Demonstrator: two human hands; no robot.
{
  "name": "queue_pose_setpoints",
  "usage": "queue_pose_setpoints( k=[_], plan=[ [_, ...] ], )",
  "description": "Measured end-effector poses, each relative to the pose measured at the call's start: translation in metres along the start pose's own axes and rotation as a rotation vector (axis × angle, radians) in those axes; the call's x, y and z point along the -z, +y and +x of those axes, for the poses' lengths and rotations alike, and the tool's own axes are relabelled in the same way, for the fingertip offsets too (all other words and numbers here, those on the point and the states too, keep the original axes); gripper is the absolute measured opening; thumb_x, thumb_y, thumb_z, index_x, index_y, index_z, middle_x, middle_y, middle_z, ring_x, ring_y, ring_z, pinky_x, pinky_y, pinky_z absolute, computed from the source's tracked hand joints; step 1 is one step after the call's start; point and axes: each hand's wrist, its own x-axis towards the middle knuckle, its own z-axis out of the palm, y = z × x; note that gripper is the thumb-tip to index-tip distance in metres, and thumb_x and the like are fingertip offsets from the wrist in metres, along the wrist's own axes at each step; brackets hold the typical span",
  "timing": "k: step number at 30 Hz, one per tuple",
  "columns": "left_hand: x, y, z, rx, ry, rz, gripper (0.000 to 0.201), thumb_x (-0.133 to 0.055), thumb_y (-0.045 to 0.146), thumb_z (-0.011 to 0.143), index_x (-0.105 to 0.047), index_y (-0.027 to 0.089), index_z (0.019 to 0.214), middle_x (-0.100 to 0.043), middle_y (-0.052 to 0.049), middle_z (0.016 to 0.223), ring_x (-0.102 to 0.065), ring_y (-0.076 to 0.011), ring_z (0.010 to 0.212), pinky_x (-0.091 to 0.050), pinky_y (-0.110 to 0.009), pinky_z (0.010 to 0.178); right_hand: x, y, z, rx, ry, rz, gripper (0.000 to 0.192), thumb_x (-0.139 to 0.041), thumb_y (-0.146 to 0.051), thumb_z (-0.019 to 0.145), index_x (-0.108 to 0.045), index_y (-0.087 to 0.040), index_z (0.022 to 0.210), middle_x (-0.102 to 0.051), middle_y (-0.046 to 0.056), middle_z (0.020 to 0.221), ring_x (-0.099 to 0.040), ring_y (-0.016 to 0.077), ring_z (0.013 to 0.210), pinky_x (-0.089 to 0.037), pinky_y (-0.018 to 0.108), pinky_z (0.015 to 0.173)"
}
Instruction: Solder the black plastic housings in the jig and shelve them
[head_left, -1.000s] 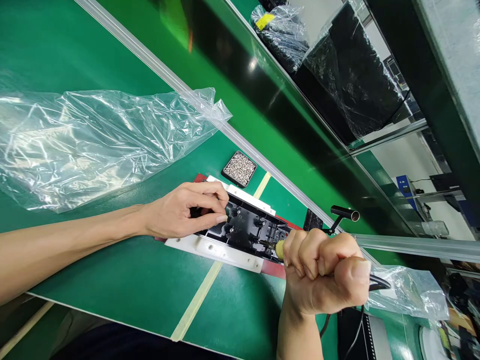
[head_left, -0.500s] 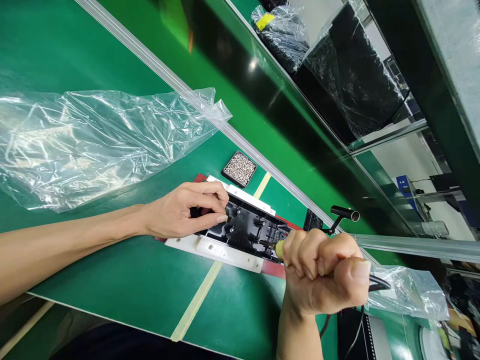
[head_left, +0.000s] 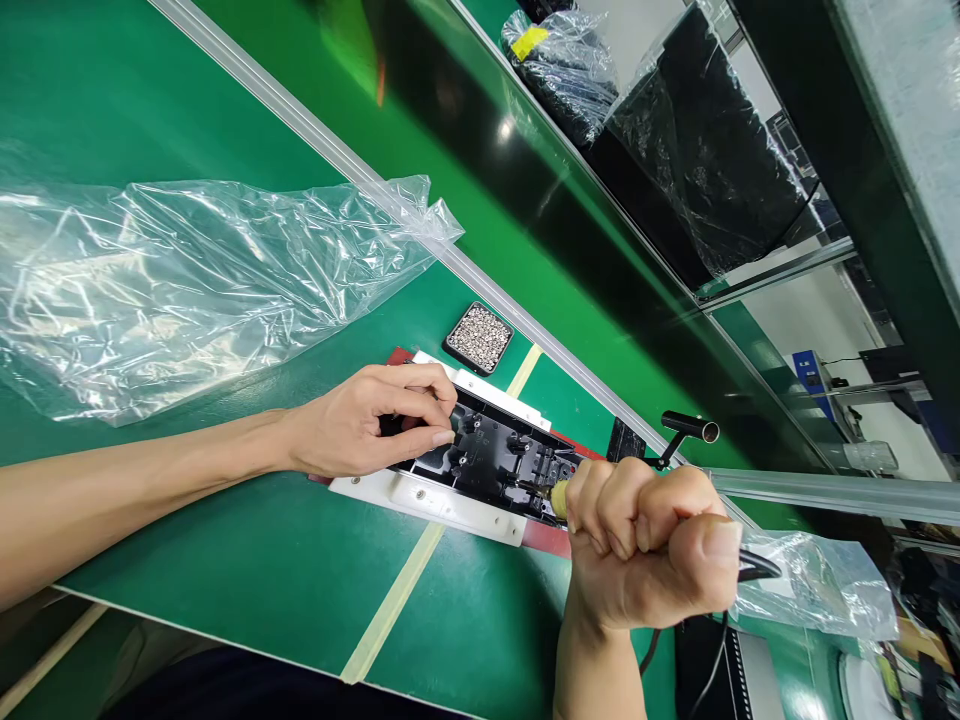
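In the head view, the person's left hand [head_left: 367,420] is resting on the near-left end of a black plastic assembly [head_left: 499,462], with thumb and forefinger pinched together against the part and steadying it. The assembly is sitting in a white fixture plate [head_left: 439,500] that is lying on a red mat [head_left: 544,537] on the green workbench [head_left: 262,570].

The right hand [head_left: 649,545] is making a tight fist, clamped around the handle of a powered screwdriver [head_left: 556,497]; only a yellowish collar and a short dark bit are showing beyond the knuckles, and the bit is touching the right end of the assembly. A black cable [head_left: 754,568] is trailing out behind the fist.

Beyond the fixture, a small black tray of screws [head_left: 479,337] is lying near the aluminium rail [head_left: 420,235]. A large clear plastic bag [head_left: 187,280] is spreading over the bench to the left, and a smaller bag [head_left: 817,585] is lying at the right.

The main risk appears to be the bit slipping off the screw head: the fist is hiding the driver's angle, and a tilted tool could cam out and gouge the plastic or strip the screw. The left fingertips are lying on the same part, so a skidding bit could reach them. The trailing cable could also drag the tool sideways.
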Motion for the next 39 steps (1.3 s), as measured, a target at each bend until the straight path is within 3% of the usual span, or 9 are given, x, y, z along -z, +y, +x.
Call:
queue_pose_setpoints(
  k=[39],
  plan=[
    [-0.0003, -0.0010, -0.0010, -0.003, -0.011, -0.016, 0.009, -0.065, 0.011, 0.092, -0.073, 0.015, 0.091, -0.061, -0.005, 0.094, -0.057, -0.0118, 0.079, -0.047, -0.027, 0.070, -0.0007, 0.0000, -0.0004, -0.002, 0.011, -0.006, 0.036, -0.041, -0.032, 0.093, -0.033, -0.019, 0.061, -0.023, -0.007, 0.045, -0.026, 0.0059, 0.036, -0.026, 0.019, 0.036]
  ],
)
